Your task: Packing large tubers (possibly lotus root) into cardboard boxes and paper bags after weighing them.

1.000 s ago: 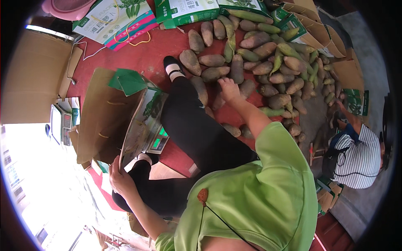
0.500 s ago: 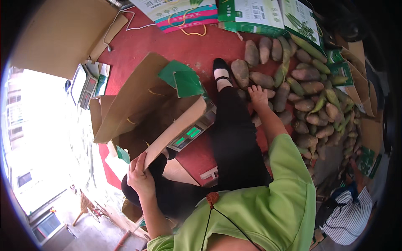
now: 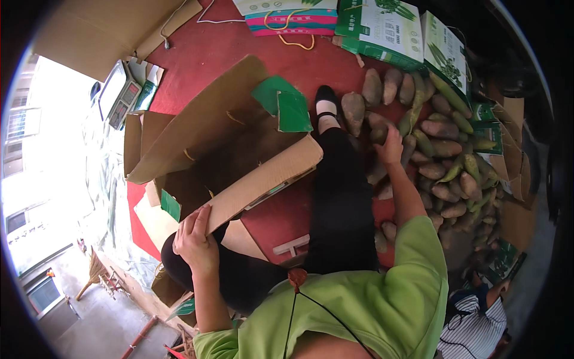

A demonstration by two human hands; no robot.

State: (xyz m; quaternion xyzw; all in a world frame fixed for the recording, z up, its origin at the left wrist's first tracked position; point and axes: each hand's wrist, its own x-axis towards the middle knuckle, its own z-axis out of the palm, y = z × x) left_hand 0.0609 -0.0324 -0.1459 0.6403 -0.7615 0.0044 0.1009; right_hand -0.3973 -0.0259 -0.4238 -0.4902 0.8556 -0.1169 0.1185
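Observation:
My left hand (image 3: 197,242) is closed on the rim of a cardboard carton (image 3: 263,179), fingers over the outer flap and thumb beneath. The carton leans open between my legs, its brown inside in shadow, with a green panel (image 3: 294,112) at one corner. My right hand (image 3: 390,147) reaches to the near edge of a pile of radishes, its fingers curled round a brownish radish (image 3: 379,133). Its fingertips are partly hidden. Around it lie several more purplish-brown radishes (image 3: 353,112) and green ones (image 3: 449,94).
Under the flap, a scale shows only a sliver. Another scale (image 3: 122,96) stands at the far left. Printed gift boxes (image 3: 382,30) line the far edge of the red floor covering (image 3: 197,66). A person in a striped shirt (image 3: 475,329) is at the lower right. A broom (image 3: 92,272) leans at the left.
My right hand has gone from lying spread on the radishes to curling round one. The carton flap now covers the lit scale display. The whole view has shifted slightly.

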